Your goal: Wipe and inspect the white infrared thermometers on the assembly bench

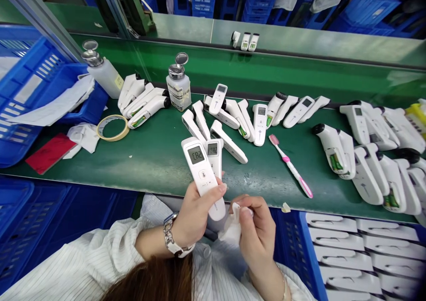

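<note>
My left hand [196, 212] is closed around the handle of a white infrared thermometer [200, 168] whose lit screen faces up; a second thermometer [214, 155] with a lit screen lies right behind it, and I cannot tell whether the hand holds it too. My right hand [254, 230] pinches a small white cloth [233, 227] just beside the held thermometer's lower end. Both hands hover at the near edge of the green bench [159, 159].
Several white thermometers [233, 114] lie across the bench, more at the right [369, 159]. A pink toothbrush [291, 167], two pump bottles [179, 84], a tape roll [113, 128], a red card [49, 152], blue crates [29, 92] and a tray of white moulded inserts [353, 252] surround them.
</note>
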{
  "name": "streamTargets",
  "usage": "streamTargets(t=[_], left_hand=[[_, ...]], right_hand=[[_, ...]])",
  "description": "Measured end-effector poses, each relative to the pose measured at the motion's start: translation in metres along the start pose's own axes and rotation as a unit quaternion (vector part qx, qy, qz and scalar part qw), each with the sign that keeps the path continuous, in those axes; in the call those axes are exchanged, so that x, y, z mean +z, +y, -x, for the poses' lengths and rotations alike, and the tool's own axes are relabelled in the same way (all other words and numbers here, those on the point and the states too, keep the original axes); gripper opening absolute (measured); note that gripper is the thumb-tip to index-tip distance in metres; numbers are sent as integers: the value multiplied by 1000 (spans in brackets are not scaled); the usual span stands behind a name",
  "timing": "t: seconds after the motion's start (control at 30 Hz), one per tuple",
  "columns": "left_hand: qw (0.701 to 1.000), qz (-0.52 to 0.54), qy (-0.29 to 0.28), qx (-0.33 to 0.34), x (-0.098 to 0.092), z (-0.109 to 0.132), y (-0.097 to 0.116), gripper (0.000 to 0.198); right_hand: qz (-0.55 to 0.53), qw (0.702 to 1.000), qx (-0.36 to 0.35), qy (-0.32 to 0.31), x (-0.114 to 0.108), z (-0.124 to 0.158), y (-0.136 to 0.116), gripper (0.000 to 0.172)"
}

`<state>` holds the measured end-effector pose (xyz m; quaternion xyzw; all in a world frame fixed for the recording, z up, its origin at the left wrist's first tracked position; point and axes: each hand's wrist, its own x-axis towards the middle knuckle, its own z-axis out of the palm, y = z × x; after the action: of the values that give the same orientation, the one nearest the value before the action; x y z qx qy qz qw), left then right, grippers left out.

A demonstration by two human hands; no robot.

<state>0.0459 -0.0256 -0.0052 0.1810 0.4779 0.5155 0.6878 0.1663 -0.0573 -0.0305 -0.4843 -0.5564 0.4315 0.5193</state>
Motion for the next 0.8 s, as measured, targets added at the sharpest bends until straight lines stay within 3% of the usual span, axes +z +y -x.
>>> streamTargets(t=[0.23, 0.43, 0.8], left_hand=[[999, 31, 26, -11, 2, 0, 1, 21], [999, 30, 32, -19, 0, -2, 1, 29], [998, 31, 48, -27, 0, -3, 2, 27]], right_hand=[[24, 997, -24, -70, 10, -3, -2, 10], [28, 999, -30, -25, 7, -7, 1, 15], [79, 991, -91, -60, 14, -5, -3, 17]])
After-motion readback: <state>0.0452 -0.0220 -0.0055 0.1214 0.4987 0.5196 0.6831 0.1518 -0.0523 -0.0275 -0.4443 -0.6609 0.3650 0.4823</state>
